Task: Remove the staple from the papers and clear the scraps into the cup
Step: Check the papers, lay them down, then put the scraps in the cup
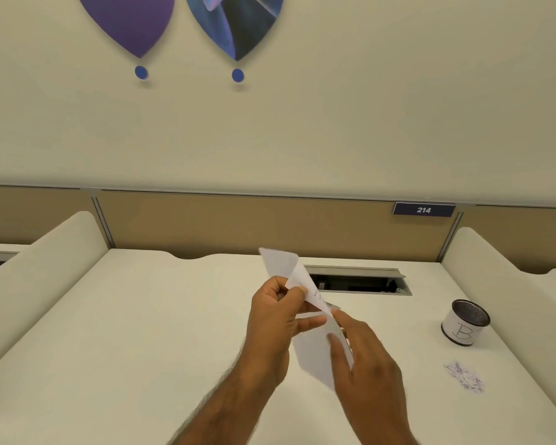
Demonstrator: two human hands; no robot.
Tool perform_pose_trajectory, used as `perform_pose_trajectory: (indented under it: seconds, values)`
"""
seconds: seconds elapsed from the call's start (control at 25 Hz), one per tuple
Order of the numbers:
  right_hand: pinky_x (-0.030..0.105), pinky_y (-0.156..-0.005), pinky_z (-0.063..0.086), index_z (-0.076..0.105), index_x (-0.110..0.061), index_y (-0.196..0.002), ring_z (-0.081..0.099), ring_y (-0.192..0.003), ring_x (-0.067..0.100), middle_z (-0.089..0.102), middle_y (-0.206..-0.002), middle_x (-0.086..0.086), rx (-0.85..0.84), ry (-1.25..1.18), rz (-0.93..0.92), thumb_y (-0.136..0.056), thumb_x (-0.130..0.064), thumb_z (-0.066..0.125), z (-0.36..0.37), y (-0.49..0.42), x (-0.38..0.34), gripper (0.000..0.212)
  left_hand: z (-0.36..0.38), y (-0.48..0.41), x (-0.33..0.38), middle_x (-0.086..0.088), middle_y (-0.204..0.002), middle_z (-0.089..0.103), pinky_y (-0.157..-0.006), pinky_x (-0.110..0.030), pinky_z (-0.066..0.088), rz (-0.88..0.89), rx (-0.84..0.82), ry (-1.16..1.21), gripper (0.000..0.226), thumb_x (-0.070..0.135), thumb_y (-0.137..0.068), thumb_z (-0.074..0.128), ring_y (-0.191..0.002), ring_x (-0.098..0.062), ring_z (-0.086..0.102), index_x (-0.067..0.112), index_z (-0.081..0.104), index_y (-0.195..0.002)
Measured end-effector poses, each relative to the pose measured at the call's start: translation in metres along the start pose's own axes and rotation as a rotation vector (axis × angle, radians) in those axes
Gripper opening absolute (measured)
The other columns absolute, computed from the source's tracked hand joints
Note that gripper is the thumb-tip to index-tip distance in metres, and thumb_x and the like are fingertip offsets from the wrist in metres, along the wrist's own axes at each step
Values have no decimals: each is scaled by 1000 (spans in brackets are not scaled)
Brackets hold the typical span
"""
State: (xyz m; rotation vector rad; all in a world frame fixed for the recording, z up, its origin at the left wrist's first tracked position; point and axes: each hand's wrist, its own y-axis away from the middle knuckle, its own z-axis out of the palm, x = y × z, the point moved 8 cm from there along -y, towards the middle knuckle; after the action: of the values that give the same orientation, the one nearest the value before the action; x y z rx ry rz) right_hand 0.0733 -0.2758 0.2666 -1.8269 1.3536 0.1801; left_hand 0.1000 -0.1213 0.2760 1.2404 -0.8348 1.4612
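I hold white papers (284, 268) up over the middle of the desk, seen almost edge-on. My left hand (275, 316) pinches them near their upper part, thumb on the near side. My right hand (363, 354) has its fingertips on the lower sheet (315, 351), near the corner where the sheets meet. The staple itself is too small to make out. A white cup (464, 322) with a dark mesh inside and a letter B on it stands at the right. A small pile of paper scraps (464, 377) lies on the desk in front of the cup.
The white desk (142, 332) is walled by curved side dividers (61, 248) and a tan back panel (238, 223). An open cable hatch (360, 281) sits in the desk behind the papers. A sign reading 214 (423, 209) hangs on the panel.
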Motion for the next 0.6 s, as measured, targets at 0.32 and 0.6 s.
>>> perform_pose_trajectory:
  seconds: [0.32,0.6]
  values:
    - [24,-66,54,71,-30,-86,68,-74,11,74,-84,-11,-4,-531,295,-99,-18,56,-33,-27,20,23,-76,-5,1,16,-144,60,-102,-30,49,208,191,-131,79,69,-77,72,-130,-7,58,30,55,-143]
    - [41,-70,59,73,-23,-86,70,-76,26,76,-84,1,-36,-713,542,-99,-21,57,-27,-23,38,21,-71,1,-39,-18,-122,74,-85,-42,62,-56,-195,89,42,34,-94,67,-109,-37,73,7,70,-125]
